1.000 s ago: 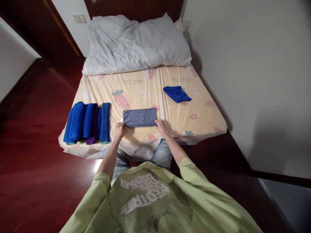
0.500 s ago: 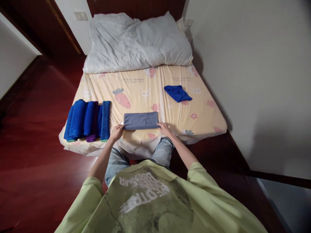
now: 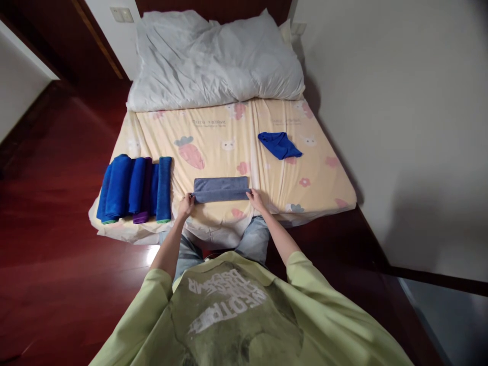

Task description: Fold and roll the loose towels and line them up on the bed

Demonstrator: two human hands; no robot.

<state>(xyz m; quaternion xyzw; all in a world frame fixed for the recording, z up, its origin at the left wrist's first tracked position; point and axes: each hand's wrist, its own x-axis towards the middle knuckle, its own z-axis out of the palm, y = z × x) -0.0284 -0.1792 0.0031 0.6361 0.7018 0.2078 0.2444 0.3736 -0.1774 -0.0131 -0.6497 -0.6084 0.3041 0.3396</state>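
A grey-blue towel (image 3: 221, 190) lies crosswise near the front edge of the bed, its near part folded over in a long strip. My left hand (image 3: 186, 205) pinches the towel's left end, and my right hand (image 3: 255, 200) pinches the right end of the same strip. To the left of my left hand, several rolled towels (image 3: 119, 187) in blue and purple lie side by side. Farther back on the right, a crumpled blue cloth (image 3: 279, 145) rests apart from both hands.
The bed (image 3: 213, 147) has a cream sheet printed with carrots and rabbits. A large white pillow (image 3: 217, 58) lies across its far end. A pale wall (image 3: 400, 127) stands at the right, and dark red floor (image 3: 57, 229) spreads at the left.
The towel's near edge has been turned farther over toward the far side, making the strip more distinct. Both hands have moved slightly away from me with it. The view has shifted a little.
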